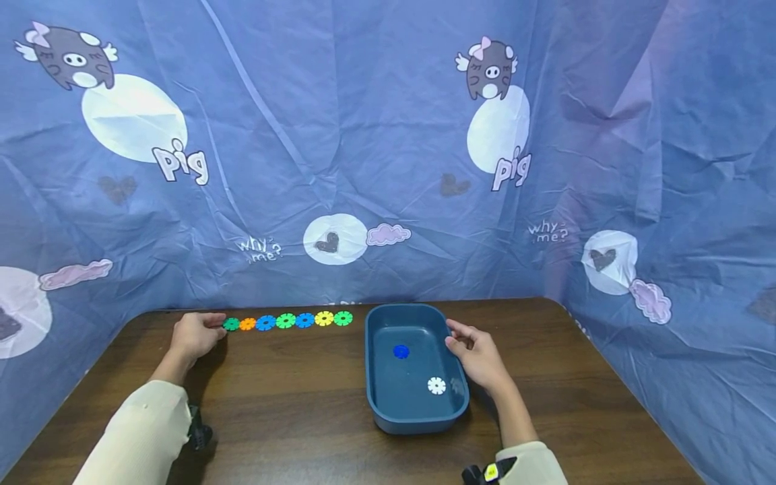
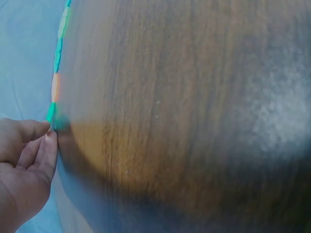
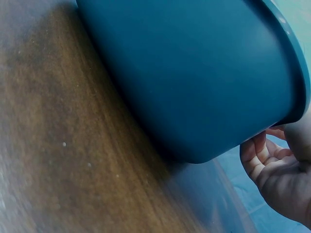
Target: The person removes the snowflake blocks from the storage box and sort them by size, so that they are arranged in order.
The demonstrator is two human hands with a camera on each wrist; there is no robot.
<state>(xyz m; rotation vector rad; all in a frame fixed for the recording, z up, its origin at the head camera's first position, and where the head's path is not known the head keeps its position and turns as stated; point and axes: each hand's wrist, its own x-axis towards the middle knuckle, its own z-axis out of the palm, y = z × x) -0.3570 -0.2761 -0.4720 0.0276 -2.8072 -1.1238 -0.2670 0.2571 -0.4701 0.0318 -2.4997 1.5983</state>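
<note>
Notched plastic snowflake discs lie in a row along the table's far edge. At its left end my left hand [image 1: 195,335] pinches a dark green disc [image 1: 232,324] between thumb and fingertips; in the left wrist view the fingertips meet the end of the green disc [image 2: 51,112]. Rightward follow an orange disc [image 1: 248,324], then blue, green, blue, yellow and green ones, edge to edge. My right hand [image 1: 483,357] grips the right rim of a dark blue tub [image 1: 371,377], fingers curled against its outer wall. Inside the tub lie a blue disc [image 1: 401,351] and a white disc [image 1: 436,385].
The brown wooden table [image 1: 291,417] bears the tub right of its middle. A blue printed curtain [image 1: 339,168] hangs close behind the far edge and along the sides. A dark wrist camera [image 1: 199,430] sits at the left sleeve, another [image 1: 485,473] at the right.
</note>
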